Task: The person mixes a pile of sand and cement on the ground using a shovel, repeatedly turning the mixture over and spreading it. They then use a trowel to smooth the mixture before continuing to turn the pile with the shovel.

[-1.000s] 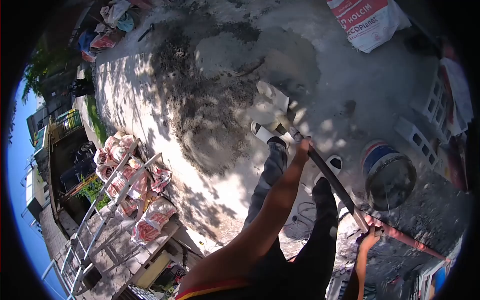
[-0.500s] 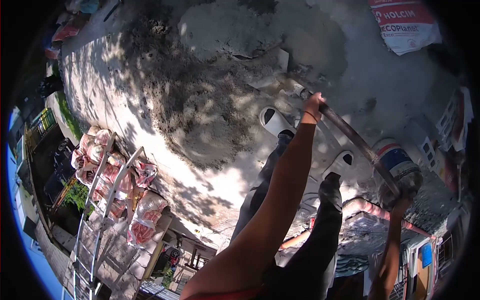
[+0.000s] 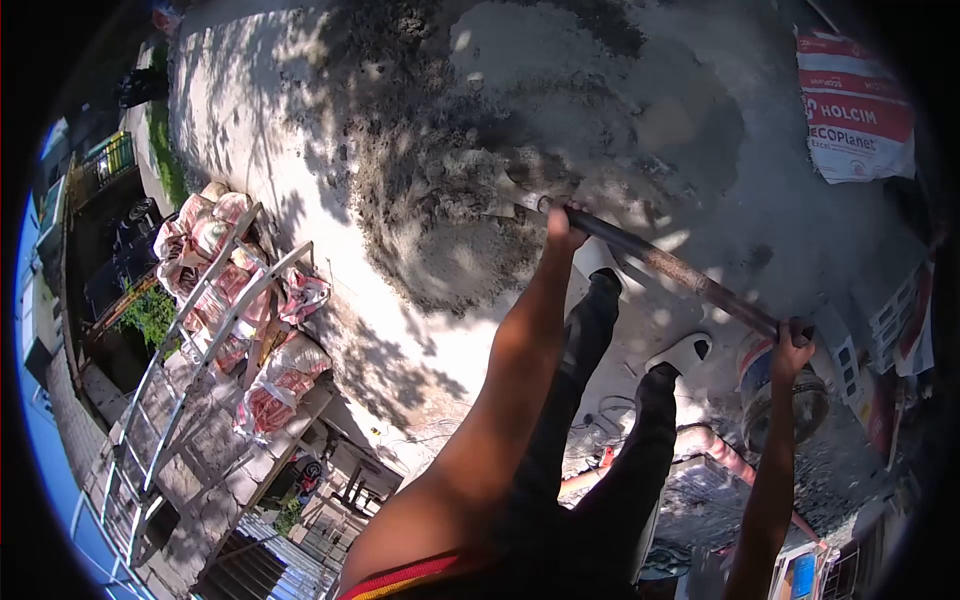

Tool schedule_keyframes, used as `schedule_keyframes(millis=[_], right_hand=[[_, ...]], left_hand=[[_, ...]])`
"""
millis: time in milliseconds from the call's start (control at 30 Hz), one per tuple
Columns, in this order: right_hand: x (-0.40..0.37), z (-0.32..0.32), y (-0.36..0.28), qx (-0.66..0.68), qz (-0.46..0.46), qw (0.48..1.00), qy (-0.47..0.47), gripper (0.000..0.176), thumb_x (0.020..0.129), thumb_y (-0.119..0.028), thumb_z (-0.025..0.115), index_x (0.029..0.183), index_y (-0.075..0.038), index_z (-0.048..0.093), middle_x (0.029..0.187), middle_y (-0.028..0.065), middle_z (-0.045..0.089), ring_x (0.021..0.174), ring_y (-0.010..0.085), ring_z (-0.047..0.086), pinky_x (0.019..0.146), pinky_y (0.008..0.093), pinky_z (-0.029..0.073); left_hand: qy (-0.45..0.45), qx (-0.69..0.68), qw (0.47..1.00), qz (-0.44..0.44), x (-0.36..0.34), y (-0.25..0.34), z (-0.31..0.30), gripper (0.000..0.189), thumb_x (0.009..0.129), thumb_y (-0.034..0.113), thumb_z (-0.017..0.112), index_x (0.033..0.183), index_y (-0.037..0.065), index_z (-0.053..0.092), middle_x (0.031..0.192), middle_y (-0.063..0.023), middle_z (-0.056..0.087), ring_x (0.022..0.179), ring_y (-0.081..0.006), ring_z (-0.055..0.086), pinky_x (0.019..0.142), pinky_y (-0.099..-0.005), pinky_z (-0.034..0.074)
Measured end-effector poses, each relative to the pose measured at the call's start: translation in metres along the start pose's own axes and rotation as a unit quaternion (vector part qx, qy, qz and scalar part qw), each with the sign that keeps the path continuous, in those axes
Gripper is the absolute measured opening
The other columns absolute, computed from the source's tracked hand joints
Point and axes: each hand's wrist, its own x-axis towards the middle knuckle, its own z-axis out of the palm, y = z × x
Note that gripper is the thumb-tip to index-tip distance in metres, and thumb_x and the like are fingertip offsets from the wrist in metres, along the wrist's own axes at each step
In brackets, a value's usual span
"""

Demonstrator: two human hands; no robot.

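In the head view, the left hand [image 3: 565, 225] is closed tight around the shaft of the shovel [image 3: 660, 262], low down near the blade. The right hand [image 3: 790, 345] is wrapped around the top end of the handle. The blade is pushed into the grey pile [image 3: 440, 200] of sand and cement on the concrete slab [image 3: 250, 150].

Some things can probably go wrong here. If the blade tilts, the load can slide off. The white shoe [image 3: 690, 352] stands near the pile, so a slipping blade can hit the foot. The bucket [image 3: 785, 395] is just beside the right hand, and the handle end can knock it over. The slab edge above the ladder [image 3: 200, 360] seems close, so a careless step is dangerous.
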Motion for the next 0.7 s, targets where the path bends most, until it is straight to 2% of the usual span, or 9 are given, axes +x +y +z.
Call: schedule_keyframes(millis=[33,67,133,267,433,567,600,667,700], right_hand=[[-0.014,0.013,-0.022,0.022,0.004,0.998,0.060,0.007,0.076,-0.005,0.048,0.075,0.002,0.050,0.069,0.0088,0.051,0.066,0.0160,0.048,0.063,0.0261,0.039],[-0.018,-0.005,-0.026,-0.057,-0.242,0.960,-0.130,0.007,0.075,-0.005,0.049,0.077,0.002,0.050,0.070,0.0093,0.051,0.065,0.0172,0.049,0.063,0.0284,0.040],[-0.063,-0.002,-0.080,-0.063,-0.408,0.896,-0.165,0.009,0.074,-0.006,0.050,0.080,0.000,0.047,0.078,0.0157,0.051,0.065,0.0243,0.050,0.058,0.0328,0.041],[-0.129,0.001,-0.117,-0.193,-0.556,0.744,-0.316,0.028,0.064,-0.023,0.063,0.085,-0.010,0.049,0.081,0.0074,0.051,0.070,0.0226,0.050,0.066,0.0381,0.034],[-0.135,-0.033,-0.070,-0.207,-0.506,0.768,-0.334,0.029,0.063,-0.016,0.064,0.089,-0.010,0.051,0.092,0.0095,0.050,0.080,0.0242,0.048,0.071,0.0408,0.033],[-0.088,-0.047,-0.075,-0.181,-0.457,0.802,-0.340,0.031,0.071,-0.016,0.059,0.097,-0.002,0.050,0.088,0.0133,0.050,0.080,0.0281,0.047,0.074,0.0407,0.034],[-0.083,-0.052,-0.074,-0.178,-0.459,0.798,-0.348,0.031,0.071,-0.016,0.059,0.097,-0.002,0.050,0.088,0.0133,0.050,0.080,0.0281,0.047,0.074,0.0407,0.034],[-0.066,-0.062,-0.074,-0.079,-0.172,0.905,-0.380,0.029,0.069,-0.013,0.061,0.093,-0.001,0.051,0.086,0.0120,0.052,0.084,0.0253,0.048,0.081,0.0356,0.034],[-0.056,-0.069,-0.068,-0.083,-0.178,0.906,-0.376,0.029,0.069,-0.013,0.061,0.093,-0.001,0.051,0.086,0.0120,0.052,0.084,0.0253,0.048,0.081,0.0356,0.034]], left_hand=[[-0.026,-0.021,0.999,0.011,-0.026,0.014,0.001,0.014,0.075,0.015,0.043,0.062,0.010,0.042,0.053,-0.0013,0.043,0.053,-0.0166,0.045,0.056,-0.0279,0.042],[-0.029,-0.065,0.997,0.031,-0.045,0.027,0.000,0.016,0.074,0.016,0.044,0.060,0.011,0.041,0.051,-0.0002,0.041,0.050,-0.0141,0.044,0.053,-0.0268,0.041],[-0.076,-0.137,0.987,0.048,-0.065,0.055,-0.019,0.018,0.073,0.018,0.045,0.057,0.013,0.039,0.049,0.0022,0.038,0.046,-0.0108,0.041,0.049,-0.0254,0.040],[-0.019,-0.100,0.993,0.063,-0.118,0.087,-0.044,0.020,0.073,0.019,0.046,0.055,0.015,0.039,0.047,0.0046,0.036,0.045,-0.0091,0.041,0.048,-0.0247,0.039],[-0.117,-0.122,0.984,0.062,-0.168,0.083,-0.043,0.019,0.071,0.019,0.045,0.054,0.013,0.040,0.049,0.0045,0.038,0.049,-0.0082,0.042,0.051,-0.0231,0.040],[-0.026,-0.097,0.989,0.105,-0.193,0.061,-0.001,0.015,0.073,0.016,0.046,0.060,0.010,0.042,0.054,0.0010,0.040,0.054,-0.0123,0.044,0.062,-0.0310,0.042],[-0.081,-0.093,0.986,0.115,-0.177,0.054,-0.006,0.013,0.076,0.016,0.046,0.065,0.009,0.043,0.057,0.0002,0.042,0.057,-0.0138,0.045,0.065,-0.0315,0.042],[-0.010,-0.107,0.984,0.144,-0.145,0.028,0.009,0.013,0.077,0.014,0.045,0.065,0.009,0.043,0.054,-0.0002,0.042,0.050,-0.0134,0.044,0.054,-0.0276,0.042],[-0.001,-0.070,0.983,0.169,-0.124,0.010,0.010,0.014,0.076,0.013,0.046,0.063,0.010,0.043,0.053,-0.0005,0.042,0.047,-0.0135,0.044,0.048,-0.0259,0.040]])
